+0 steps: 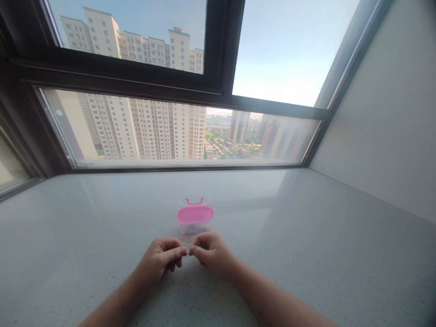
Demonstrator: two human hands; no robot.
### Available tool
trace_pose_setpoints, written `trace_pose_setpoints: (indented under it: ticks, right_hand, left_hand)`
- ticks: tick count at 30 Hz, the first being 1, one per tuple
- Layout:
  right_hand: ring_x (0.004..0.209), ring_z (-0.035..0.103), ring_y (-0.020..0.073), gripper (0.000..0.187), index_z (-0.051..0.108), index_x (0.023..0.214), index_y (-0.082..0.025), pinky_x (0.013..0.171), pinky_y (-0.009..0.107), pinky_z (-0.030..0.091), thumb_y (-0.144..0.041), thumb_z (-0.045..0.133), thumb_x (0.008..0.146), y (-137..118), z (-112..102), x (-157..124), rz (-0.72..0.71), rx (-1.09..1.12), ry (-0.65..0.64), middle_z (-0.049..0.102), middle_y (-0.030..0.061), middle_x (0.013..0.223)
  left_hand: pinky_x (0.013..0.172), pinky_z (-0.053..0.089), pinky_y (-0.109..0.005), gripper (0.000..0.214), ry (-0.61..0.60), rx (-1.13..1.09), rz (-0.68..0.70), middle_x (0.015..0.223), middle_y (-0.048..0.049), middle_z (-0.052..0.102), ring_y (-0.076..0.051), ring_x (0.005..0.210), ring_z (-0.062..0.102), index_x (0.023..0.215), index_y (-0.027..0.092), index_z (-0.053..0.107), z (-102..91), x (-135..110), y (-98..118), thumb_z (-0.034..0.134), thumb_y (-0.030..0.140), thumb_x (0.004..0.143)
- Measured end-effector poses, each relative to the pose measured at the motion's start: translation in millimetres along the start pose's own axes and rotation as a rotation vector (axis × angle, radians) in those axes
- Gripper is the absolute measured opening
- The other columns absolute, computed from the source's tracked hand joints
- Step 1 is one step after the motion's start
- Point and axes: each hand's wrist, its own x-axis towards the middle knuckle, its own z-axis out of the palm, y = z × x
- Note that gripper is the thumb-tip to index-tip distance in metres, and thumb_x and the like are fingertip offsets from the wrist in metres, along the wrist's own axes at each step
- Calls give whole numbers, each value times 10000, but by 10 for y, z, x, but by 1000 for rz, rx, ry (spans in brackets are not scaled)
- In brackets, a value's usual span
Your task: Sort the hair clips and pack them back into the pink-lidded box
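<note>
Between my fingertips is a small, whitish see-through piece (187, 246), too small to name its kind. My left hand (162, 255) pinches it from the left, thumb against the bent fingers. From the right, my right hand (214, 253) pinches it too, so the two hands nearly meet. Just beyond them stands a clear plastic box (186, 228) with a pink oval top (195, 213). A pink curved handle (194, 202) shows behind that top. Something dark lies inside the box, blurred by its wall.
The hands are over a pale speckled stone sill (289, 254). A dark window frame (136, 75) runs along its far side, with tall buildings outside. At the right rises a white wall (381, 127).
</note>
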Motion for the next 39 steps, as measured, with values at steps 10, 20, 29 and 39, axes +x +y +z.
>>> trace_pose_setpoints:
  ticks: [10,20,29,39]
  right_hand:
    - [384,345,52,131,522,557,-138,370,161,246,-165,548,683,-4,2,0,-15,-11,6,429,-58,416]
    - [383,352,59,130,524,548,-138,368,168,248,-169,554,671,22,2,7,-8,4,6,435,-53,415]
    - [382,331,56,137,523,537,-137,368,170,234,-170,554,667,14,3,2,-12,-14,7,419,-56,408]
    - [420,298,52,130,547,518,-122,391,175,215,-144,550,647,21,-7,4,-45,-66,10,374,-62,424]
  left_hand:
    - [416,241,-204,220,7,-2,-2,468,-1,566,-83,402,392,595,105,613,0,7,-9,585,305,680]
    - [417,243,-207,218,18,-18,-23,457,-2,564,-84,398,391,579,108,620,9,-4,10,600,311,657]
    - [403,223,-205,208,14,-32,-24,448,2,562,-78,382,383,582,111,622,0,7,-6,597,302,660]
    - [414,234,-205,211,19,-21,-19,455,1,556,-82,397,393,575,110,623,4,-4,-6,591,296,669]
